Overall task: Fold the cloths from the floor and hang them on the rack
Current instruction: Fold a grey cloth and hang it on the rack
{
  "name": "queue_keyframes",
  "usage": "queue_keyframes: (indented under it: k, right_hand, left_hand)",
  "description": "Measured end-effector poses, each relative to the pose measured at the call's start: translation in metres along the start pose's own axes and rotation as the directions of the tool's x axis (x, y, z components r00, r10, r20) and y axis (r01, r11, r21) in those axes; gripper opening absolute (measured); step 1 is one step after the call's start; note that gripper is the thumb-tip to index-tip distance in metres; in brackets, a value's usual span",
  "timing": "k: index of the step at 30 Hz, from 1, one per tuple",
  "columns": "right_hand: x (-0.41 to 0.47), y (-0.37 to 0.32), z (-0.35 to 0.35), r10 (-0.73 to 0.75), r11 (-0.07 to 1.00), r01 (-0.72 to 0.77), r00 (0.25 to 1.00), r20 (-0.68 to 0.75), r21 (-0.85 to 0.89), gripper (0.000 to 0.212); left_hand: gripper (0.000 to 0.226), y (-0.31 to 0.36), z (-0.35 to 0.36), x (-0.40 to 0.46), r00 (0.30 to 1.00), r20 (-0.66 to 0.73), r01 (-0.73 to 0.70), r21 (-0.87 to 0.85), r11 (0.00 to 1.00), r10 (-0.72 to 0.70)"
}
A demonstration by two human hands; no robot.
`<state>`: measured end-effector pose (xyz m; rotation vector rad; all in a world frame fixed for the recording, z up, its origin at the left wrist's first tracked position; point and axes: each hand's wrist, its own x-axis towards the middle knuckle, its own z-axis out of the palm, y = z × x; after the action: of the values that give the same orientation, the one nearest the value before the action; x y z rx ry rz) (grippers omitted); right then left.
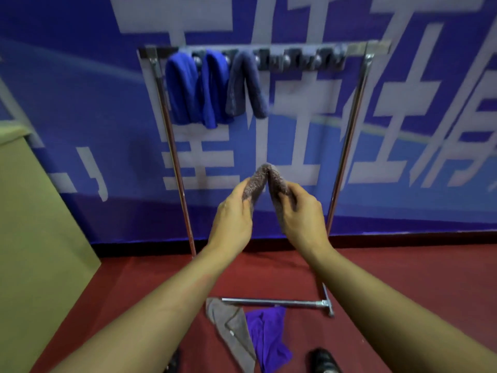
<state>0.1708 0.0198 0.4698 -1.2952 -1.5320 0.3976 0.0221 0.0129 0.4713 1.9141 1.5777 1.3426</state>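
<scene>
I hold a folded grey cloth [265, 179] up in front of me, bent into an upside-down V. My left hand [232, 211] grips its left side and my right hand [301, 211] grips its right side. Behind it stands the metal rack [172, 146], whose top bar [357, 48] carries hooks. Two blue cloths [183, 87] [215, 87] and one grey cloth [246, 84] hang folded on the left part of the bar. On the red floor near my feet lie a grey cloth [231, 329] and a purple cloth [269, 337], both loose.
A blue banner wall [80, 103] with large white characters stands right behind the rack. An olive-green panel [35, 224] leans at the left. The rack's base bar [274, 302] lies on the red floor [403, 278]. My dark shoe [321, 359] shows at the bottom.
</scene>
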Motion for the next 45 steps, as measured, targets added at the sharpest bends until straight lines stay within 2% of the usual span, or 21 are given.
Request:
queue_keyframes:
  k: [8, 15, 21, 26, 28, 33, 38, 42, 45]
  right_hand:
    - [0.087, -0.045, -0.051, -0.128, 0.985, 0.116, 0.988, -0.092, -0.127, 0.032]
    - [0.17, -0.07, -0.062, -0.249, 0.953, 0.208, 0.953, -0.175, -0.221, 0.038]
    - [0.227, -0.06, -0.039, -0.314, 0.927, 0.251, 0.926, -0.208, -0.28, 0.04]
    - [0.267, -0.048, -0.017, -0.325, 0.917, 0.248, 0.918, -0.226, -0.312, 0.041]
    - [0.274, -0.042, -0.01, -0.3, 0.923, 0.231, 0.933, -0.2, -0.308, 0.042]
    - [0.264, -0.015, 0.006, -0.282, 0.924, 0.241, 0.954, -0.104, -0.297, 0.046]
    - [0.256, -0.012, 0.01, -0.253, 0.948, 0.226, 0.962, -0.099, -0.226, 0.044]
    - [0.244, -0.007, 0.009, -0.218, 0.945, 0.202, 0.975, -0.036, -0.256, 0.025]
    - [0.232, -0.003, 0.005, -0.224, 0.944, 0.206, 0.974, -0.044, -0.257, 0.029]
  left_hand:
    - [0.048, 0.074, -0.005, 0.091, 0.982, -0.144, -0.118, 0.022, 0.993, 0.12]
    - [0.045, 0.11, -0.004, 0.168, 0.962, -0.234, -0.157, -0.054, 0.986, 0.141]
    - [0.046, 0.106, 0.016, 0.224, 0.95, -0.298, -0.127, -0.104, 0.986, 0.091]
    - [0.049, 0.099, 0.03, 0.261, 0.932, -0.348, -0.15, -0.106, 0.983, 0.104]
    - [0.048, 0.088, 0.037, 0.268, 0.935, -0.34, -0.145, -0.108, 0.983, 0.101]
    - [0.041, 0.051, 0.051, 0.263, 0.973, -0.228, -0.01, -0.146, 0.989, -0.024]
    - [0.037, 0.044, 0.059, 0.252, 0.98, -0.196, -0.029, 0.0, 1.0, 0.029]
    - [0.03, 0.033, 0.061, 0.237, 0.989, -0.143, -0.035, -0.027, 0.999, 0.031]
    - [0.035, 0.024, 0.057, 0.226, 0.993, -0.118, -0.036, -0.059, 0.998, 0.029]
